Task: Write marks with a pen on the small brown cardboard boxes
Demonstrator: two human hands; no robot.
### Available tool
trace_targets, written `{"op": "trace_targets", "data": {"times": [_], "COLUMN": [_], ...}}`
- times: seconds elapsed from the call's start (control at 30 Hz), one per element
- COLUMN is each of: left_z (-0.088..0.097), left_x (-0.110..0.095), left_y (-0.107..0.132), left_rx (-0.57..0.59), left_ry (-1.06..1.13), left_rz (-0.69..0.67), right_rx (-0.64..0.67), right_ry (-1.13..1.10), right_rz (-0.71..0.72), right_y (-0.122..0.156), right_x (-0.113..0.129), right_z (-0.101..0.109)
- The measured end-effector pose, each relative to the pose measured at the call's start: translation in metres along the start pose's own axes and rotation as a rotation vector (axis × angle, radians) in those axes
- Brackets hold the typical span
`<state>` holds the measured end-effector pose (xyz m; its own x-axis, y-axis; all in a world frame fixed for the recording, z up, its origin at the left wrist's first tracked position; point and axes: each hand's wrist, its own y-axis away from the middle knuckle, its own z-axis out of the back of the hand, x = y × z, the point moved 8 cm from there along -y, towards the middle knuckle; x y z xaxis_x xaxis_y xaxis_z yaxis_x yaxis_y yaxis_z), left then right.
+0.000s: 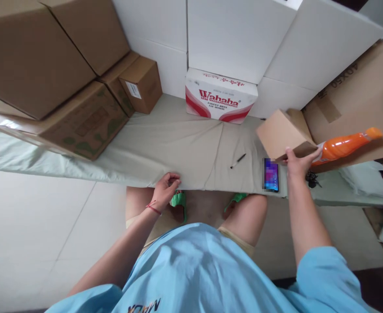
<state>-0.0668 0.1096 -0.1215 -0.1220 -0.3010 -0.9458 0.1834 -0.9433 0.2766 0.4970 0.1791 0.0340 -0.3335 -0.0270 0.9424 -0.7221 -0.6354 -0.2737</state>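
Observation:
My right hand grips the lower edge of a small brown cardboard box at the right of the cloth-covered surface. The box is tilted, with its open flaps toward the right. An orange bottle lies just right of the box, close to my fingers. A phone lies on the cloth directly left of this hand. My left hand rests at the front edge of the cloth with its fingers curled on the fabric. A black pen lies between my two hands.
A red-and-white Wahaha carton stands at the back against white boxes. Brown cartons are stacked at the left. A flat cardboard sheet leans at the right, with keys below it. Green slippers are on my feet.

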Motion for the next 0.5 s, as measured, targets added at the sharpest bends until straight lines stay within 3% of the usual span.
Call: {"op": "trace_targets", "data": {"times": [0.13, 0.23, 0.37, 0.5], "left_z": [-0.002, -0.006, -0.016, -0.015], "left_x": [-0.003, -0.009, -0.019, -0.028], "left_y": [0.001, 0.005, 0.016, 0.025], "left_rx": [-0.021, -0.053, -0.047, -0.009], "left_ry": [-0.137, -0.221, -0.322, -0.386], "left_rz": [-0.094, -0.156, -0.241, -0.27], "right_rx": [-0.069, -0.048, -0.109, -0.131], "right_ry": [0.313, 0.349, 0.356, 0.314], "right_rz": [0.088, 0.047, -0.121, -0.093], "right_y": [-0.031, -0.038, -0.05, -0.046], "right_x": [-0.009, -0.026, -0.048, -0.041], "right_z": [-0.019, -0.041, -0.056, -0.065]}}
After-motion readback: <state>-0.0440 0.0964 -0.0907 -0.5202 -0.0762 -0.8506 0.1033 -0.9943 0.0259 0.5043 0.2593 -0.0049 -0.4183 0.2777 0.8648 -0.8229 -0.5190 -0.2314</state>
